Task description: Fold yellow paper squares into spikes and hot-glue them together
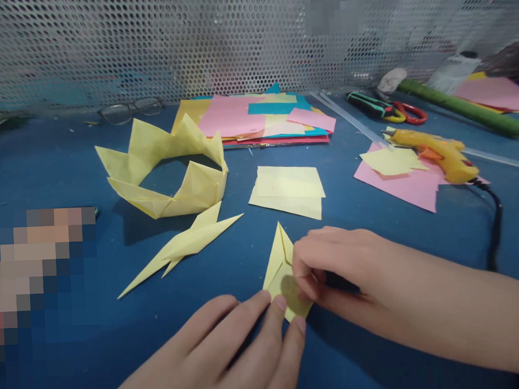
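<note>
A pale yellow folded paper (275, 274) lies on the blue table, its narrow point away from me and a crease down its middle. My left hand (244, 344) rests over its near end, with stretched fingers laid flat on the paper. At its right edge, my right hand (331, 263) has curled fingers pressed together on the paper; the fingertips are partly hidden. Just beyond lie flat pale yellow paper pieces (287, 187). To the left are a long, pointed folded paper piece (186, 243) and a ring of pointed yellow paper (191, 200), standing like a crown.
Stacked coloured paper (230, 115) lies at the back before a perforated metal screen (150, 44). Glasses (131, 110) are at back left. On the right are a yellow glue gun (447, 152) with a black cord, scissors (411, 113), pink paper (405, 185) and a green stick (462, 108).
</note>
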`<act>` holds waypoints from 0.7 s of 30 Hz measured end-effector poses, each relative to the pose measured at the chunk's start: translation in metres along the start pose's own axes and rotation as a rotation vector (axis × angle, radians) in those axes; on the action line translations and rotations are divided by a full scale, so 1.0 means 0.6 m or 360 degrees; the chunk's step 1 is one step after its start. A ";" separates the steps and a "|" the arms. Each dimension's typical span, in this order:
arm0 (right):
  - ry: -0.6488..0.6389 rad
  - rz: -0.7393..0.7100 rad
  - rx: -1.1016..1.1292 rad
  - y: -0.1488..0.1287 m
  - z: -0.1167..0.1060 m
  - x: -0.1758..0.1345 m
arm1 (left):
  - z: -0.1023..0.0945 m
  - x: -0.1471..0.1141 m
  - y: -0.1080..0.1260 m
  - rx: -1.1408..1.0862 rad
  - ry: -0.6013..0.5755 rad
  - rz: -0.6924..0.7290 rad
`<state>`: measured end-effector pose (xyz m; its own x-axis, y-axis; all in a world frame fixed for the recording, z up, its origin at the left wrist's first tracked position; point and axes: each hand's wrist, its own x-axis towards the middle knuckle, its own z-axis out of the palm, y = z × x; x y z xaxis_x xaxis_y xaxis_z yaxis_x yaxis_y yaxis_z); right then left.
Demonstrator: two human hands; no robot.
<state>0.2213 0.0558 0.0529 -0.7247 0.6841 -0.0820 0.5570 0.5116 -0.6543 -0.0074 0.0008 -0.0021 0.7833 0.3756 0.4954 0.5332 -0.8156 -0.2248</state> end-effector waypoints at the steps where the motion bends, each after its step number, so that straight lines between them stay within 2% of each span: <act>1: -0.0003 0.0004 0.0000 0.000 0.000 0.000 | 0.000 0.000 -0.001 -0.0001 0.0018 0.0013; 15: -0.0059 0.0113 0.0151 0.008 -0.002 0.006 | -0.001 0.002 -0.008 0.0025 0.0017 0.0069; 21: -0.0065 0.0107 0.0118 0.014 -0.003 0.004 | -0.004 0.003 -0.004 -0.0006 0.0003 0.0026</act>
<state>0.2248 0.0626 0.0485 -0.7034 0.6932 -0.1572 0.5746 0.4243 -0.6999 -0.0082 0.0024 0.0011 0.7912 0.3613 0.4935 0.5191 -0.8233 -0.2297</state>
